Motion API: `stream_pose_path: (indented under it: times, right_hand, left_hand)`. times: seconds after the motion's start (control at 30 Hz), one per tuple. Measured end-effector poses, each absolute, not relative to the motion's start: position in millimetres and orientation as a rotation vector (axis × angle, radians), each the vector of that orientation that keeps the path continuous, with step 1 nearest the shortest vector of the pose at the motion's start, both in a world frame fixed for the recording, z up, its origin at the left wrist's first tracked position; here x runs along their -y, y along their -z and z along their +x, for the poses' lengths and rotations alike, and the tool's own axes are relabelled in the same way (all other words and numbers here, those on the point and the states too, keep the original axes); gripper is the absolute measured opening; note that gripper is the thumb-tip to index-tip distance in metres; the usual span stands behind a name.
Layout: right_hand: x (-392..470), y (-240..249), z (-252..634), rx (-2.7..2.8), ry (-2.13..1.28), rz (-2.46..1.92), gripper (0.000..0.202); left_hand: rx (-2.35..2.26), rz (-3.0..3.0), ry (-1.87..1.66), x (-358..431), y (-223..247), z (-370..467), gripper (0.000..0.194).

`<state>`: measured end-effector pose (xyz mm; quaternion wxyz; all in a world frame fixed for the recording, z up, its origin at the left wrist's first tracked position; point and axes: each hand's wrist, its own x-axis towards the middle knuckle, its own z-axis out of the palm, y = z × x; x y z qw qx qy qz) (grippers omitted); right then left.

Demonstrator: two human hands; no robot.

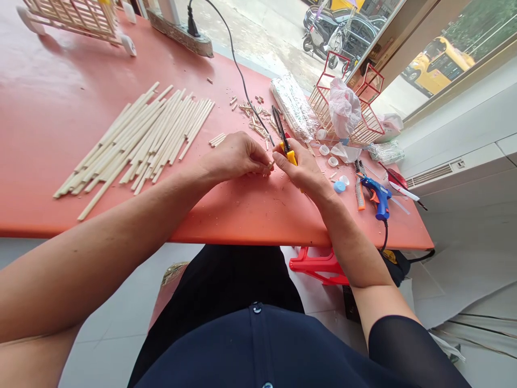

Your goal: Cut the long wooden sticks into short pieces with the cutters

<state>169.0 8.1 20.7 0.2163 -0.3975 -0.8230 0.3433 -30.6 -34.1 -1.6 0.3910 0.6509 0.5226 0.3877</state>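
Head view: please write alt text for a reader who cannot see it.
A person's left hand pinches a short wooden piece; the right hand holds yellow-handled pliers. On the red table, long sticks lie at left, a blue glue gun at right.

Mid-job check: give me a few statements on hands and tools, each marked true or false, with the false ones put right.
1. The glue gun lies on the table. True.
2. The left hand holds the glue gun. False: the left hand pinches a short stick.
3. The right hand holds the pliers. True.
4. The long sticks lie right of the glue gun in view. False: they lie to its left.
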Motion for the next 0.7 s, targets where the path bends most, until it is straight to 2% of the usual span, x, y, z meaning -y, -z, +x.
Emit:
stream_pose_path:
  times: [0.2, 0.37, 0.7]
  right_hand:
    - [-7.1, -22.1, 168.4, 2.287, -0.976, -1.096, 0.038]
    - [-6.6, -23.4, 167.8, 2.307, -0.966, -1.136, 0.041]
    - [-6.7, -21.1, 168.5, 2.308, -0.95, -1.088, 0.04]
  left_hand:
    - [-1.387, 1.754, -0.985, 32.3, 1.6, -29.8, 0.009]
    - [-1.309, 1.835, -1.009, 31.3, 2.4, -31.3, 0.016]
    - [-1.337, 1.83, -0.947, 27.6, 8.0, -35.4, 0.013]
